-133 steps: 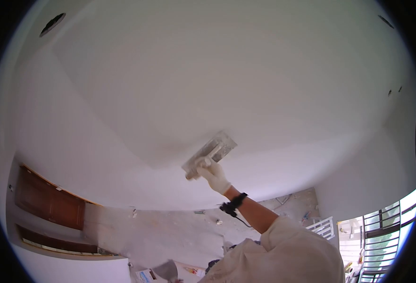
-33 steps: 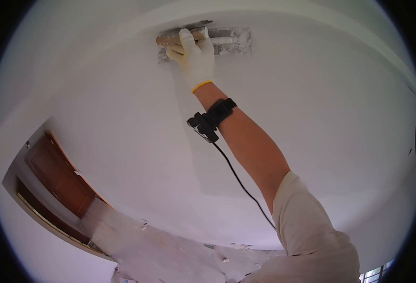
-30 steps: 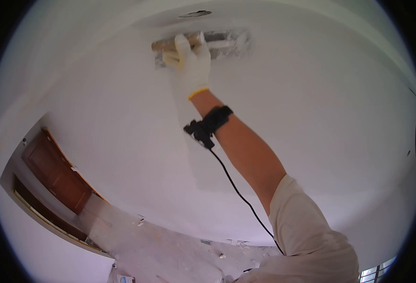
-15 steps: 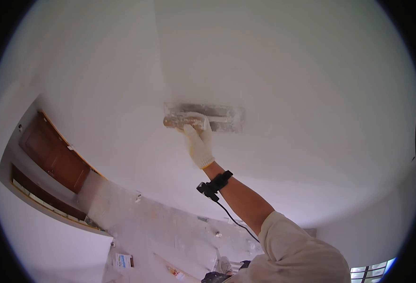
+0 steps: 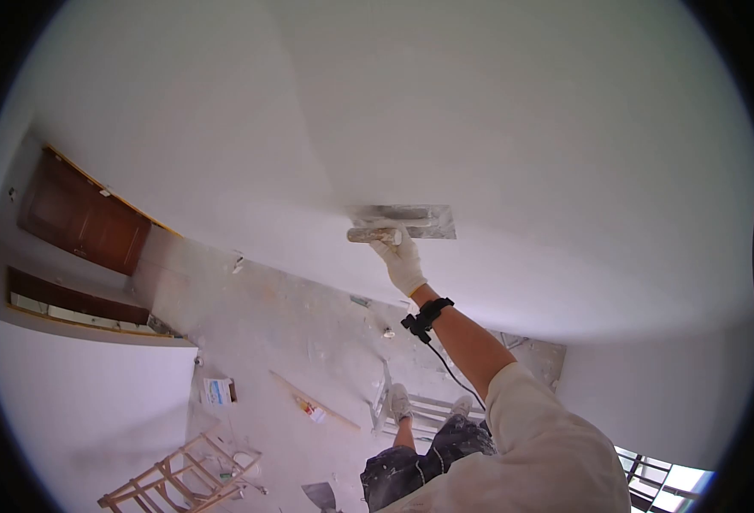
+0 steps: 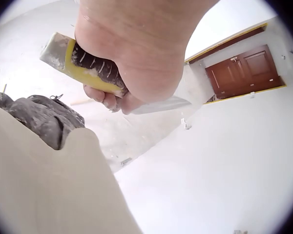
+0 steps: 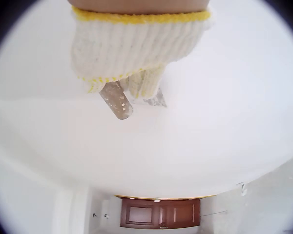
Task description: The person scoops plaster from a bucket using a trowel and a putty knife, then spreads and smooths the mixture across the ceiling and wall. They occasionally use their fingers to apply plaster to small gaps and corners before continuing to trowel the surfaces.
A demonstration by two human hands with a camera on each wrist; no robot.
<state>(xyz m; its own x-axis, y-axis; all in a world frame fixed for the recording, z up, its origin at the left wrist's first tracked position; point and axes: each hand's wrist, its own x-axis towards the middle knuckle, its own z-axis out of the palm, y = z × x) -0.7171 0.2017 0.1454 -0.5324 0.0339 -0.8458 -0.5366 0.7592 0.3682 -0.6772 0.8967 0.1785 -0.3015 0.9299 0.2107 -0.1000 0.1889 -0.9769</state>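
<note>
My gloved right hand (image 5: 401, 261) grips the wooden handle of a plastering trowel (image 5: 437, 221), whose flat steel blade lies along the white wall (image 5: 522, 154). In the right wrist view the white knitted glove (image 7: 136, 46) hides most of the trowel; the handle end (image 7: 118, 103) and a blade corner show. My bare left hand (image 6: 141, 53) curls round the yellow and black handle of a putty knife (image 6: 90, 73), with part of its blade showing beyond the fingers. The left hand is out of the head view.
I stand on a slatted metal platform (image 5: 428, 412) beside the wall. Below on the dusty floor (image 5: 283, 316) are a wooden trestle (image 5: 180, 479), a white box (image 5: 217, 392) and a long wooden strip (image 5: 334, 412). A brown door (image 5: 82, 214) is at the left, a barred window (image 5: 659, 479) at lower right.
The right hand has brought the trowel down the wall from near the top and slightly rightward, still gripping it. The head view has tipped down, showing more floor, the feet and the trestle.
</note>
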